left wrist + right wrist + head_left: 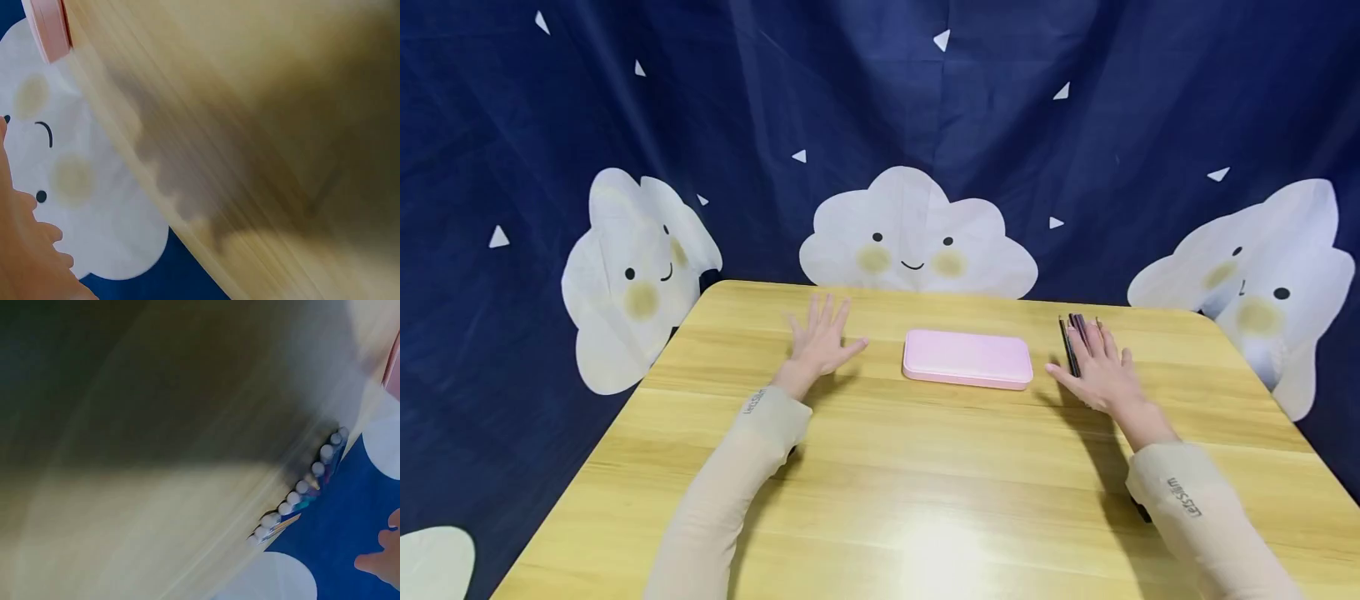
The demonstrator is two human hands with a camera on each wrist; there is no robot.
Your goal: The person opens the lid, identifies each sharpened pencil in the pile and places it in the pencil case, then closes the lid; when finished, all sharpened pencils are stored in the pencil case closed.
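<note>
A pink pencil case, closed and flat with rounded corners, lies on the table between the hands. Left of it my left hand is held with fingers spread and nothing in it; in the left wrist view its shadow falls on the wood. My right hand, fingers straight, is over a group of pens and pencils and partly hides them in the head view. From the right wrist, several round ends of these pens show side by side on the tabletop, with the hand apart from them.
The light wood table has rounded far corners. Behind it hangs a dark blue curtain printed with smiling white clouds and small white triangles. Light glares off the tabletop near the front.
</note>
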